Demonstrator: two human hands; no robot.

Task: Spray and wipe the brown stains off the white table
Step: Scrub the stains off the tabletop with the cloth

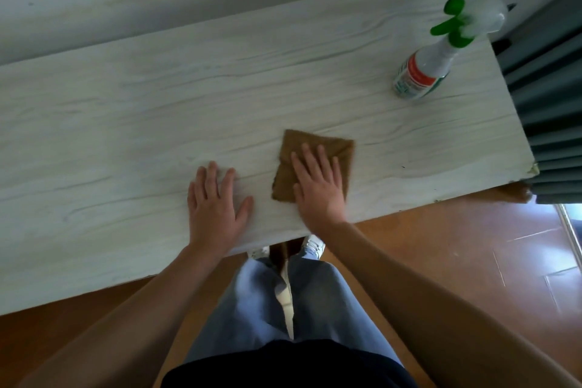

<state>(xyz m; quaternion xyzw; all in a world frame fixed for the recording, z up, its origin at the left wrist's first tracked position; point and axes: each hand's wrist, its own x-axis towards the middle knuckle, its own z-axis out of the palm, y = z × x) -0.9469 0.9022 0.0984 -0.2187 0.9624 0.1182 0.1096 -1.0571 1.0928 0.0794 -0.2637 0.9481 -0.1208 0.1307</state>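
Hands flat: right hand [318,186] presses cloth [327,148], left hand [215,198] on table [126,110].

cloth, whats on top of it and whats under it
The right hand lies flat on the cloth, fingers straight. The cloth rests on the table; the patch beneath is covered, so any stain there cannot be seen.

The white wood-grain table [126,120] carries a folded brown cloth [316,142] near its front edge, right of centre, and a green-triggered spray bottle [422,72] standing at its far right.
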